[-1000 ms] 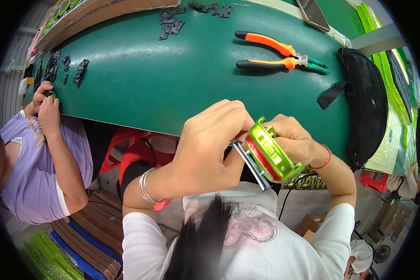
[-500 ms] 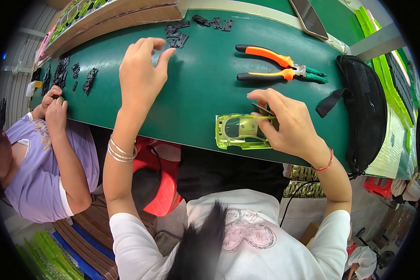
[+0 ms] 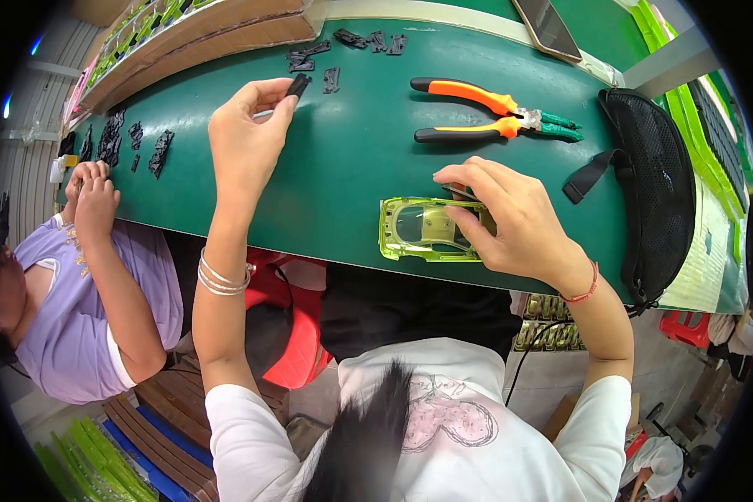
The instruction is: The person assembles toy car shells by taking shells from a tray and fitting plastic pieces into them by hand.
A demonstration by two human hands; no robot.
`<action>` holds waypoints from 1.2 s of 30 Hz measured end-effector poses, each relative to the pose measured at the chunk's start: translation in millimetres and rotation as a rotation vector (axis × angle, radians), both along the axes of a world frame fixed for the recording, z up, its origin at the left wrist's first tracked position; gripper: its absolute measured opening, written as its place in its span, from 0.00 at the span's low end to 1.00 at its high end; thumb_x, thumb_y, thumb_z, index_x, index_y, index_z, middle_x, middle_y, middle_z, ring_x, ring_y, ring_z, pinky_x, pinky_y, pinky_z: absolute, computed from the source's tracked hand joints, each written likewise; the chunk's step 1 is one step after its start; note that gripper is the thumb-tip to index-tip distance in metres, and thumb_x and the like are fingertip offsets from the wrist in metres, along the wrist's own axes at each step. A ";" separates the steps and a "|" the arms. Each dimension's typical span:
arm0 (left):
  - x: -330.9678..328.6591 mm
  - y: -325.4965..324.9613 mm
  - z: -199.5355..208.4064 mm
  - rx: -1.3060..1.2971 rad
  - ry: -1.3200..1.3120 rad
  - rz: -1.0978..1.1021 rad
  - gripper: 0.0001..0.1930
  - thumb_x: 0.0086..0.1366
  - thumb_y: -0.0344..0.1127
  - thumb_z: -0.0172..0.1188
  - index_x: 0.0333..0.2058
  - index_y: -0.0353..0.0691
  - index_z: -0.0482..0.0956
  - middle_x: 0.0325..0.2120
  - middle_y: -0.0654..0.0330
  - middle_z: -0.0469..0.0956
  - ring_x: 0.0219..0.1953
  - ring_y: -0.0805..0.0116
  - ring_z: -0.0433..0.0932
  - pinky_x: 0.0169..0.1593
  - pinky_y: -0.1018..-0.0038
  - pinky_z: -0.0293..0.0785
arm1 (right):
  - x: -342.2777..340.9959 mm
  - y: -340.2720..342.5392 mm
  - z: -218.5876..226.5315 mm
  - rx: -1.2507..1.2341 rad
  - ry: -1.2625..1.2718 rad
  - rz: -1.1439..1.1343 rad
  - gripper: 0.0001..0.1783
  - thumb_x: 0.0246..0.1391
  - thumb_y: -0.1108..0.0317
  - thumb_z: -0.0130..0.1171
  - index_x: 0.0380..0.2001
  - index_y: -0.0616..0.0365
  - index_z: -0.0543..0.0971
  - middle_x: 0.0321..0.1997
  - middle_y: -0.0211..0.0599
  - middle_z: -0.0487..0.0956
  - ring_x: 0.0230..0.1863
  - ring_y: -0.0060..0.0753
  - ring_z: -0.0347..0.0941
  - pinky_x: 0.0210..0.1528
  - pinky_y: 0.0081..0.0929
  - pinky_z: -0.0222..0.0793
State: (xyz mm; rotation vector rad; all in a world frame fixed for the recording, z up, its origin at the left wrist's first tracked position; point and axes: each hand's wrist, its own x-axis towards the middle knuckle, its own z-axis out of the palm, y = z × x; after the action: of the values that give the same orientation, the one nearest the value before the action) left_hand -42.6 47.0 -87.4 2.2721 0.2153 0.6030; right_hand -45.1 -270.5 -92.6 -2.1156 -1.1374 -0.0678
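Note:
My left hand [image 3: 249, 134] pinches a small black plastic part [image 3: 298, 84] between thumb and fingertips, just above the green table. Close by lie several more black plastic parts [image 3: 308, 55], some heaped, one apart. My right hand [image 3: 519, 219] is closed over the end of a translucent yellow-green toy car body [image 3: 427, 224], the thumb at its window. A thin dark piece [image 3: 458, 192] sticks out between the thumb and forefinger of that hand; its kind is hard to make out. The palm hides the car's right end.
Pliers with orange-black handles [image 3: 477, 94] lie beyond my right hand. A black mesh pouch [image 3: 654, 192] with a strap is at the right, a phone [image 3: 550, 28] at the back. On the left a co-worker's hands [image 3: 92, 194] work near dark parts. A cardboard box [image 3: 201, 46] stands back left.
My left hand has closed on a black part and lifted it from the pile, drawing slightly back toward me. My right hand stays at the car body.

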 end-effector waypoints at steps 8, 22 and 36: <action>-22.6 -17.7 19.4 -0.517 0.183 -0.186 0.12 0.66 0.27 0.70 0.46 0.28 0.85 0.37 0.57 0.87 0.38 0.74 0.85 0.47 0.78 0.82 | -0.9 0.6 -0.6 -0.008 0.019 0.004 0.19 0.53 0.73 0.69 0.49 0.58 0.79 0.41 0.41 0.81 0.40 0.48 0.81 0.40 0.39 0.78; -18.4 -29.5 -5.9 0.125 -0.089 -0.177 0.05 0.59 0.24 0.72 0.33 0.38 0.86 0.34 0.59 0.84 0.35 0.65 0.83 0.35 0.71 0.82 | 1.0 1.5 -2.8 0.021 -0.032 0.015 0.19 0.51 0.76 0.66 0.48 0.58 0.78 0.39 0.40 0.81 0.38 0.47 0.80 0.38 0.38 0.77; 1.8 15.2 -11.5 0.564 -0.263 -0.081 0.12 0.63 0.32 0.70 0.45 0.36 0.85 0.49 0.55 0.83 0.52 0.51 0.81 0.57 0.59 0.77 | -2.2 5.9 -1.1 0.050 0.003 0.011 0.21 0.47 0.82 0.64 0.48 0.62 0.79 0.33 0.42 0.78 0.33 0.46 0.77 0.35 0.38 0.74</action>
State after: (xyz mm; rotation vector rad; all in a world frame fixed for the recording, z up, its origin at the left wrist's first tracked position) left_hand -40.7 62.2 -98.9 2.6795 -0.2034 1.0078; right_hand -47.3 -264.6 -93.7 -2.0648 -1.1347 -0.0873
